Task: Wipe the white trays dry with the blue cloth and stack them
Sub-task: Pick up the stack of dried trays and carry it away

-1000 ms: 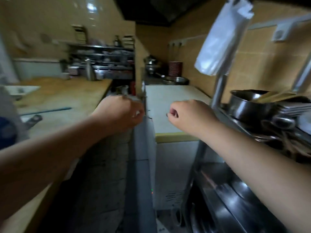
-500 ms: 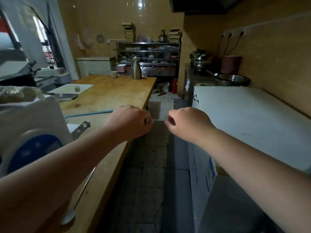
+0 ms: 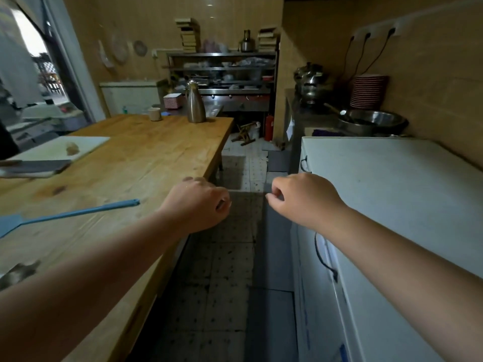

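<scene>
Wooden table (image 3: 146, 163) at my left, white chest freezer (image 3: 392, 189) at my right, tiled floor (image 3: 224, 278) between; my left hand (image 3: 197, 205) and right hand (image 3: 304, 198) both hang over the aisle, fingers curled, holding nothing; blue fly swatter (image 3: 65, 214) lies on the table; neither white trays nor blue cloth visible.

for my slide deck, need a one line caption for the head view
Both hands, left and right, curled and empty over the aisle between wooden table and white freezer.
</scene>
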